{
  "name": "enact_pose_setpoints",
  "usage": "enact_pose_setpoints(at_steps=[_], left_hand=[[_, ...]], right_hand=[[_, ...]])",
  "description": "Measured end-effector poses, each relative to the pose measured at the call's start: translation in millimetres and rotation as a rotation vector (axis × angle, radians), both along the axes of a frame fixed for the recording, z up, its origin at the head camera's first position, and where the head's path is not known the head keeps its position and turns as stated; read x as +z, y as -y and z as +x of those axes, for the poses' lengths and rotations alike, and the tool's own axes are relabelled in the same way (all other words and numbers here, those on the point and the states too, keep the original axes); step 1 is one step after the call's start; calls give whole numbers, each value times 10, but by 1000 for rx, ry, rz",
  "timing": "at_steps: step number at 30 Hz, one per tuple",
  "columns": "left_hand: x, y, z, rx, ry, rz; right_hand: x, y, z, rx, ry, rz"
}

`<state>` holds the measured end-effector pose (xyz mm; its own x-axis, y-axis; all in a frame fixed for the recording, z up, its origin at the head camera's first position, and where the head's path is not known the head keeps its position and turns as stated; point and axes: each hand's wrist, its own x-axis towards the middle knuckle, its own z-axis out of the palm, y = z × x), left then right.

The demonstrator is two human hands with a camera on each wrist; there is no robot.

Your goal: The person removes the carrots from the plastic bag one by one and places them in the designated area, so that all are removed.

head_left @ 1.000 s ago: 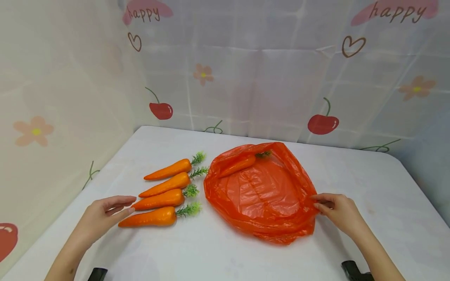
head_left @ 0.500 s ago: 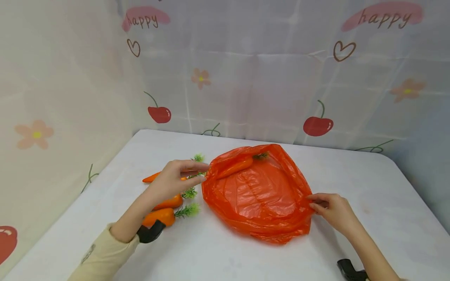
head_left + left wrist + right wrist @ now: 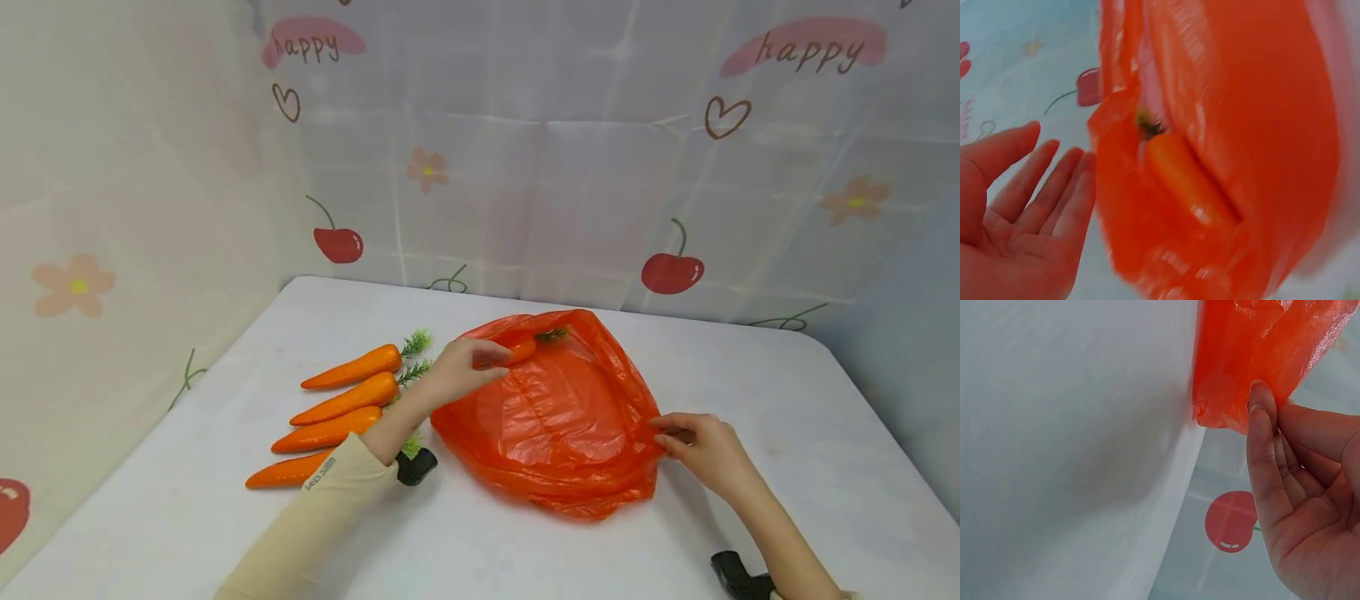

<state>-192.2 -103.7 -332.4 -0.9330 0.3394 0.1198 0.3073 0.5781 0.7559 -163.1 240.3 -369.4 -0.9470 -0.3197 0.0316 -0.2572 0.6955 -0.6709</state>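
Note:
A thin orange-red plastic bag [image 3: 570, 425] lies spread on the table with its mouth facing up. Inside its far left part is one carrot [image 3: 1188, 181] with a green tuft, partly covered by my left hand in the head view. That left hand [image 3: 459, 373] hovers over the bag's left rim; in the left wrist view its fingers are extended and hold nothing, apart from the carrot. At the bag's right edge, my right hand [image 3: 705, 450] pinches the plastic between thumb and fingers, as the right wrist view [image 3: 1300, 481] also shows.
Several carrots [image 3: 352, 368] lie in a stack of rows left of the bag, tips pointing left; my left forearm crosses above the nearest ones. The white table [image 3: 517, 558] ends at a printed curtain [image 3: 487, 192] behind. Black wrist devices [image 3: 738, 575] sit by both wrists.
My left hand has moved from the carrot tips at the left, across the carrots, to above the bag. The right hand keeps its pinch on the bag's edge. The carrots stay put.

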Motion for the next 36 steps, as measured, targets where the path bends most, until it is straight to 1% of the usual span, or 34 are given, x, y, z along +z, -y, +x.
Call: enact_pose_setpoints(at_steps=[3, 7, 10, 13, 17, 19, 23, 27, 29, 31, 33, 36], left_hand=[[-128, -138, -47, 59, 5, -101], [-236, -233, -94, 130, 53, -203], [-290, -249, -130, 160, 85, -244], [-342, -241, -181, 177, 77, -261], [-392, -246, -246, 187, 31, -294], [-402, -262, -257, 187, 14, -327], [-413, -306, -253, 173, -25, -380], [-420, -330, -245, 182, -53, -429], [-429, -333, -246, 186, -49, -447], [-432, -337, -246, 182, -37, -446], [-431, -345, -240, 174, -16, -433], [-416, -356, -222, 151, 26, -385]], right_hand=[[-2, 12, -4, -1, 4, 3], [10, 9, -6, 1, 12, 6], [11, 3, 0, 4, 21, 1], [9, 9, 7, -1, 32, -3], [4, 14, 4, -5, 28, -1], [3, 16, 3, -5, 27, 2], [0, 21, 4, -12, 34, 8], [-5, 28, -2, -6, 29, 4], [-5, 30, -3, -2, 23, 3], [-2, 29, 0, -1, 21, 5], [-1, 24, 3, -2, 19, 7], [-5, 19, 7, -5, 21, 12]])
